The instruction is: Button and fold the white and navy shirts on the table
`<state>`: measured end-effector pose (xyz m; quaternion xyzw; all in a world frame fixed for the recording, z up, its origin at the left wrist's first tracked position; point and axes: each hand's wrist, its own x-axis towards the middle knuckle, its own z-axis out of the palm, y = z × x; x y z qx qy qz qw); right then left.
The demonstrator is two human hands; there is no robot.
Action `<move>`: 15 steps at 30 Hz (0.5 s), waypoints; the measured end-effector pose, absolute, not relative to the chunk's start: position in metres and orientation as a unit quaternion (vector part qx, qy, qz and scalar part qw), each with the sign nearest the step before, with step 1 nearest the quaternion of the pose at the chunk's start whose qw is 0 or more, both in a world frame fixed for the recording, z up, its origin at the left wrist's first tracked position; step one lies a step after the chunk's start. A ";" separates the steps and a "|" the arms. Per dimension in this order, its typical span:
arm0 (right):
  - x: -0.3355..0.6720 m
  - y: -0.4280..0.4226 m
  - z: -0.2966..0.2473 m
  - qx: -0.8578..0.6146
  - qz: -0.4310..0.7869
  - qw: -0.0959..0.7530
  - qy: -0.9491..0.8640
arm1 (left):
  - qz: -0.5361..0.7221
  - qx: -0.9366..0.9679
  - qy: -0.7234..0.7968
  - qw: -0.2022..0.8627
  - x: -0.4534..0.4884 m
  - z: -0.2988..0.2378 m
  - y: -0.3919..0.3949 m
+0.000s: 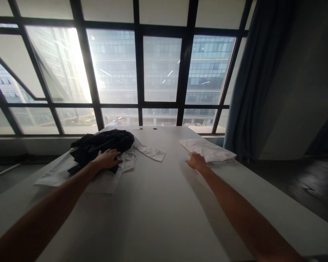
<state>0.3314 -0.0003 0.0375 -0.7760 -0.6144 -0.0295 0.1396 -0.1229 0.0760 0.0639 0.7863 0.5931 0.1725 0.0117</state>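
Note:
My left hand (107, 159) rests on the near right side of a crumpled dark garment (101, 140), its fingers stretched out and apart. Under and around that dark heap lie white garments (53, 174), with a white sleeve-like piece (151, 152) reaching out to the right. My right hand (196, 161) is over the table beside the left edge of a folded white garment (209, 148). Its fingers are partly bent and apart, with nothing seen in them. Whether its fingertips touch the folded garment is hard to tell.
Everything lies on a long white table (150, 203) running toward the window (112, 65). Two dark round holes (155, 128) are near its far end. A blue-grey curtain (251, 91) hangs at the right, and the table's right edge drops to a dark floor (303, 182).

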 end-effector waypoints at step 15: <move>0.343 0.020 0.107 -0.683 -0.091 0.398 -0.605 | 0.203 0.792 0.574 -0.046 -0.084 0.018 0.054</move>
